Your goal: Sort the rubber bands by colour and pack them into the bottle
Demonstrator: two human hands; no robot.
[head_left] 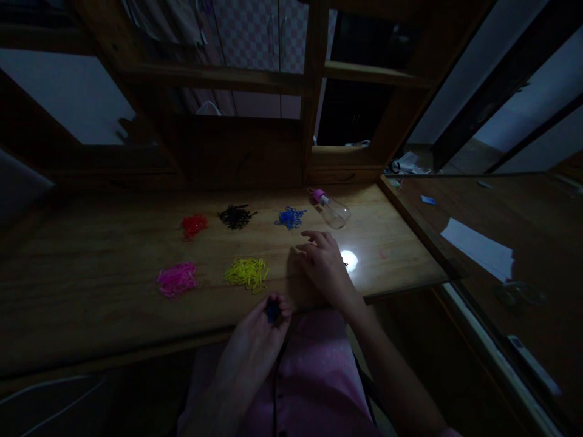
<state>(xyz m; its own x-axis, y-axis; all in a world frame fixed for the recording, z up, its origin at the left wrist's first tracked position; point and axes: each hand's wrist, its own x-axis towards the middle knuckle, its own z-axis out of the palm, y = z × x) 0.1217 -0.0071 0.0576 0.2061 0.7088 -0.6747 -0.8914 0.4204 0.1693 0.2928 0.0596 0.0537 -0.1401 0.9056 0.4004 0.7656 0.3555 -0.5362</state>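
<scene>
My left hand (262,331) is cupped palm up at the table's front edge, its fingers curled around some dark blue paper clips (272,311). My right hand (324,261) reaches over the tabletop with fingers apart and slightly bent. By its fingertips a small reddish and yellow bit shows, too small to name. Nearest beyond that hand lies a pile of blue paper clips (290,217). Left of it are piles of black paper clips (235,216) and red paper clips (194,226). Closer to me are yellow paper clips (247,273) and pink paper clips (177,279).
A clear bottle with a pink cap (334,212) lies on its side at the back. A bright light spot (350,260) shines beside my right wrist. Wooden shelving (241,152) rises behind the table (109,243). White papers (478,246) lie on the right-hand surface.
</scene>
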